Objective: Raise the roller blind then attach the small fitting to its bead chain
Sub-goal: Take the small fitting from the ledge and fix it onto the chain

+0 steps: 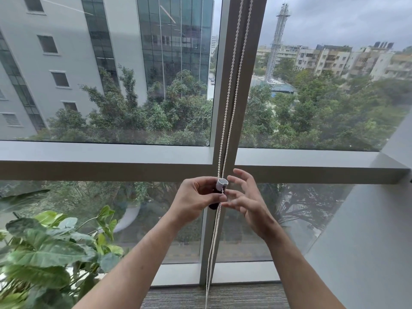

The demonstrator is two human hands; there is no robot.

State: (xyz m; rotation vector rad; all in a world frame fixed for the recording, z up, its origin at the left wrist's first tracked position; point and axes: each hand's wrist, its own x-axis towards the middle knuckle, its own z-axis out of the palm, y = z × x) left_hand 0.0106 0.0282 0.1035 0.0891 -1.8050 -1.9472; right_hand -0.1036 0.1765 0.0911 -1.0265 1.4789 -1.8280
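A white bead chain (231, 90) hangs in two strands in front of the grey window mullion, from the top of the view down to the floor. A small white cylindrical fitting (221, 185) sits against the chain at about sill height. My left hand (196, 200) is closed around the fitting from the left and holds it against the strands. My right hand (247, 200) is just to the right, fingers spread, fingertips near the chain below the fitting; whether they touch is unclear. The blind itself is out of view above.
A leafy potted plant (51, 246) stands at the lower left by the glass. The horizontal window rail (100, 161) runs behind my hands. A grey wall (365, 241) closes in on the right. Striped carpet (240, 295) lies below.
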